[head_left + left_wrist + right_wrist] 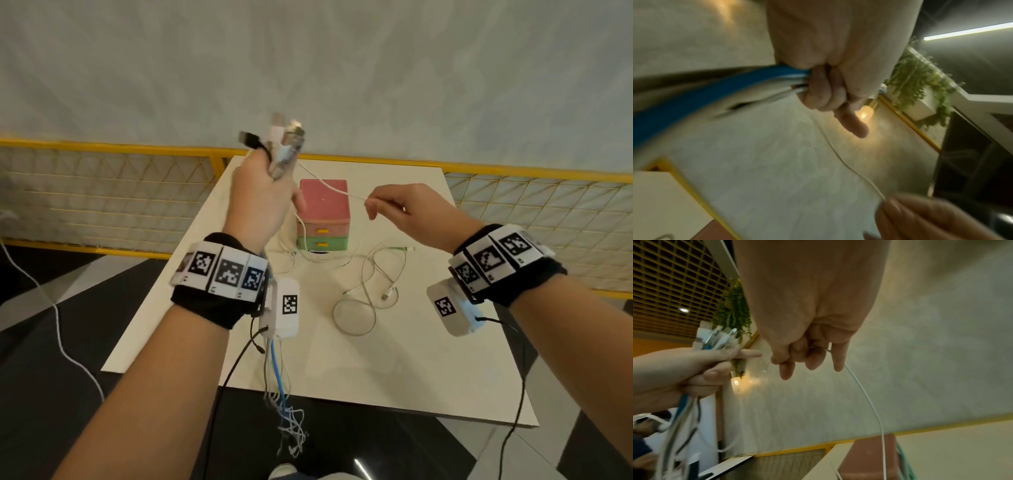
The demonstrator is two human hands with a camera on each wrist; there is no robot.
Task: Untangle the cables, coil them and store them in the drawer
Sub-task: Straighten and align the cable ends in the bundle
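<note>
My left hand (263,192) is raised above the table and grips a bundle of cables (281,144); their plugs stick up out of the fist, and blue and white strands (281,377) hang below the wrist. In the left wrist view the fist (826,91) is curled round the blue cable (694,100). My right hand (390,209) pinches a thin white cable (329,186) that runs from the bundle; in the right wrist view the cable (865,394) leaves the pinching fingers (797,356) and drops down. A small drawer unit (323,216) with a pink top stands behind the hands, both drawers closed.
A white table (359,359) carries loose white cable loops (370,294) in front of the drawer unit. A yellow mesh fence (102,192) runs behind the table. A white cord (58,325) trails on the dark floor at left. A wall lamp (865,112) glows.
</note>
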